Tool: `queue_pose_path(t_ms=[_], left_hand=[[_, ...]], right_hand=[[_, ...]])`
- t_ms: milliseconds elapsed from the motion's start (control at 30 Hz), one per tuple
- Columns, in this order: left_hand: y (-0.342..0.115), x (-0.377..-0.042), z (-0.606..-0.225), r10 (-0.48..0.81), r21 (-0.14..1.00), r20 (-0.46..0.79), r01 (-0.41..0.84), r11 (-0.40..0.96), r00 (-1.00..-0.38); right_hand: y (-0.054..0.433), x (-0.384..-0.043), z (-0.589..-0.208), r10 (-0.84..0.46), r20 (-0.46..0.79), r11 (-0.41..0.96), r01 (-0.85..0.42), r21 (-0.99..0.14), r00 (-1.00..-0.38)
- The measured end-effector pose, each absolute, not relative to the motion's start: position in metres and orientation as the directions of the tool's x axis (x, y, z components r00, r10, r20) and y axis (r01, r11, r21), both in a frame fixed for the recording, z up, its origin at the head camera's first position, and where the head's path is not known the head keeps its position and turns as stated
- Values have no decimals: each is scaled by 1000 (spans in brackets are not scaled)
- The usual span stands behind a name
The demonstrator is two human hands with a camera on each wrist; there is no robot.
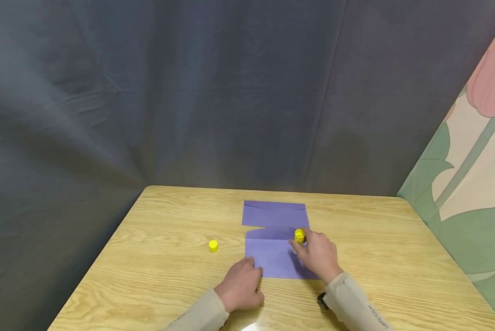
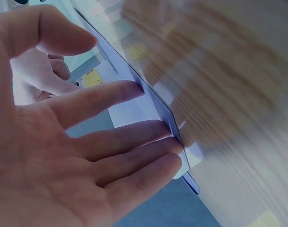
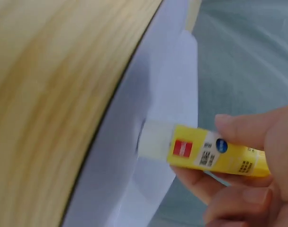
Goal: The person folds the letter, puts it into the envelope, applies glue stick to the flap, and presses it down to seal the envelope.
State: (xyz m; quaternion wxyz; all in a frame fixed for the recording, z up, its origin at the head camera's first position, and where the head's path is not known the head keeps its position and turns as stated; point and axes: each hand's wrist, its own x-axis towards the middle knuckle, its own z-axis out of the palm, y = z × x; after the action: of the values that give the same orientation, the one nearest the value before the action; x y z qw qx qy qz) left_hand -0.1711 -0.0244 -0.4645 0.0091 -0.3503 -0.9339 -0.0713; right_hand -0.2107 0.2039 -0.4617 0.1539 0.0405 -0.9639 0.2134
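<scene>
My right hand (image 1: 319,255) grips a yellow glue stick (image 3: 201,150) between thumb and fingers. Its uncapped white end points down and meets the purple envelope (image 1: 268,259) near the fold of the raised flap. In the right wrist view the flap (image 3: 177,94) stands up at an angle. My left hand (image 1: 242,284) rests at the envelope's lower left, its fingertips pressing the paper to the table. The left wrist view shows those fingers (image 2: 130,135) nearly straight, with nothing gripped.
A yellow glue stick cap (image 1: 213,246) stands on the wooden table (image 1: 168,220) left of the envelope. A second purple envelope (image 1: 274,214) lies just behind the first. Dark cloth (image 1: 239,101) hangs behind the table; a flower-patterned cloth (image 1: 475,184) is on the right.
</scene>
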Motion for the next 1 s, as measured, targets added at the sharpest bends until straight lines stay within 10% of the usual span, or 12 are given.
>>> queue_pose_path(t_ms=[433,1000], left_hand=[[-25,-170,-463,655,114,61,657,745,-753],[-25,-167,-463,636,88,70,640,763,-768]], right_hand=[[149,-227,-468,-91,336,854,-247,-458,-937],[243,-216,-462,9,269,902,-108,-417,-963]])
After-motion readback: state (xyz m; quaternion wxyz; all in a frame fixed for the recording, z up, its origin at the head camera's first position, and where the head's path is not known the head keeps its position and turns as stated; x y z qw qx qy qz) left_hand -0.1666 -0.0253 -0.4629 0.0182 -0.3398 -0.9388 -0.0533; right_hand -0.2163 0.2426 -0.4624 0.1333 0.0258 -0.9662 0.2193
